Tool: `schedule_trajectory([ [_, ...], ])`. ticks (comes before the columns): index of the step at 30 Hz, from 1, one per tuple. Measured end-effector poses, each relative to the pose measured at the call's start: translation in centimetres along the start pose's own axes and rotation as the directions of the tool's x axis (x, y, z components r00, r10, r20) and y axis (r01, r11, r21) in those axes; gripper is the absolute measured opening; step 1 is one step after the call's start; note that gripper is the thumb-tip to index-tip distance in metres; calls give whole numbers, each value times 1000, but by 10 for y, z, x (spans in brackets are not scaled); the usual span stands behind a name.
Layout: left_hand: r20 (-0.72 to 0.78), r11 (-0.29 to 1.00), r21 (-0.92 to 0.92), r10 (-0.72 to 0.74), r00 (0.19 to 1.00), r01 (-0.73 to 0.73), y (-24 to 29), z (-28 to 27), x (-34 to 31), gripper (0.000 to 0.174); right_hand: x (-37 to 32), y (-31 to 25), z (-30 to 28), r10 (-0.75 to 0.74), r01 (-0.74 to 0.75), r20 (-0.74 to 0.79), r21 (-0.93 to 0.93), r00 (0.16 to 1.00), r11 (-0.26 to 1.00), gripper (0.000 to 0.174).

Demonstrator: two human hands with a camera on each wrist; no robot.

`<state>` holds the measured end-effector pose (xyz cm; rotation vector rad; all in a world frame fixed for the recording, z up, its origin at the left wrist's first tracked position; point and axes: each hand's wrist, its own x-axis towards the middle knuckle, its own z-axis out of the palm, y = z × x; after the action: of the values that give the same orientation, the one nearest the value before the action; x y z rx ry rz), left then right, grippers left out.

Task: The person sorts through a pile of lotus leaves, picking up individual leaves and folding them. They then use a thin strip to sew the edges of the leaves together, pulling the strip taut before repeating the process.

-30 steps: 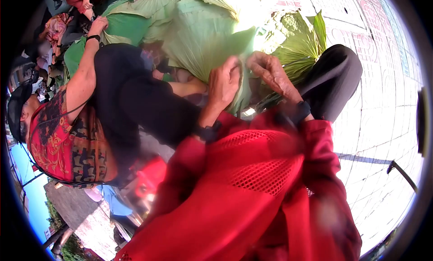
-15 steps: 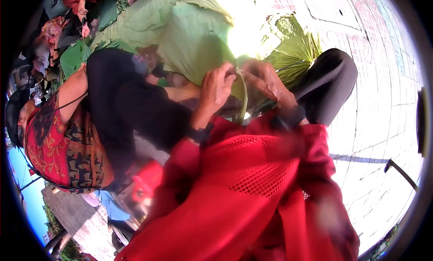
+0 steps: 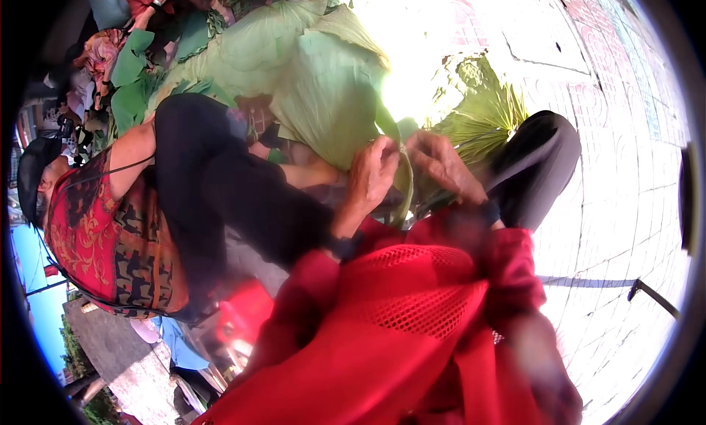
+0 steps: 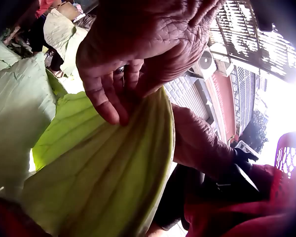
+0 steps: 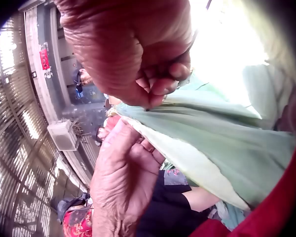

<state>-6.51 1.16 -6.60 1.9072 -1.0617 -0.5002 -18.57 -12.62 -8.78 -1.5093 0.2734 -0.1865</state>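
A large green leaf (image 4: 103, 168) hangs in folds between both hands. My left hand (image 3: 370, 176) pinches its gathered upper edge; in the left wrist view the fingers of this hand (image 4: 143, 49) curl over the fold. My right hand (image 3: 444, 164) holds the same edge from the other side, its thumb and fingertips closed on the leaf (image 5: 217, 138) in the right wrist view, just above the left hand (image 5: 123, 177). What lies between the right fingertips is too small to tell.
Broad pale leaves (image 3: 323, 94) spread ahead, and a yellow-green leaf bundle (image 3: 489, 112) lies by my right knee (image 3: 540, 156). A person in a patterned red shirt (image 3: 110, 234) sits close on the left. Light paving (image 3: 610, 204) extends to the right.
The hands came together at the leaf's edge, then parted slightly while holding it. The neighbour's hand, earlier on a leaf, has moved out of sight behind their knee.
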Motion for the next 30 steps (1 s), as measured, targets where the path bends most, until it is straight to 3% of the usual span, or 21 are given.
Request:
schedule_trajectory([
  [3,-13,998,50,-30,999,31,4,-2,-2,15,1,2,1,66,-65,16,-53,998,996,49],
  [6,-34,992,125,-12,999,16,0,-1,-2,14,2,5,6,-34,33,-42,-32,999,999,38],
  [9,-67,990,143,-2,998,11,3,0,2,13,4,-31,7,79,-118,-251,-146,965,982,34],
  [10,-69,988,155,-4,998,14,4,1,4,13,9,-25,6,-198,93,-344,-298,918,950,32],
  [13,-82,982,186,17,996,-2,6,5,5,11,6,-30,2,-374,129,-172,-745,911,655,35],
  [14,-84,981,195,27,996,-10,6,6,5,11,6,-29,4,-255,75,-155,-703,954,708,36],
  [17,-93,952,305,52,994,-21,12,10,6,10,6,-5,6,-170,11,-223,-577,960,817,35],
  [20,-99,973,228,51,994,-28,8,8,9,8,5,-12,-2,-145,-46,-238,-649,960,759,35],
  [23,-71,996,61,-56,996,60,2,2,13,7,5,2,-11,-257,-130,-424,-694,868,708,31],
  [24,-98,996,93,9,995,1,0,1,13,7,3,-1,-16,-235,-196,-453,-719,860,667,28],
  [27,-90,999,-18,-34,995,33,-3,2,13,9,-3,-2,-30,-42,-436,-593,-636,804,637,28],
  [30,-84,998,-41,-45,995,42,-2,6,14,10,-10,19,-51,-161,-402,-732,-528,662,748,26],
])
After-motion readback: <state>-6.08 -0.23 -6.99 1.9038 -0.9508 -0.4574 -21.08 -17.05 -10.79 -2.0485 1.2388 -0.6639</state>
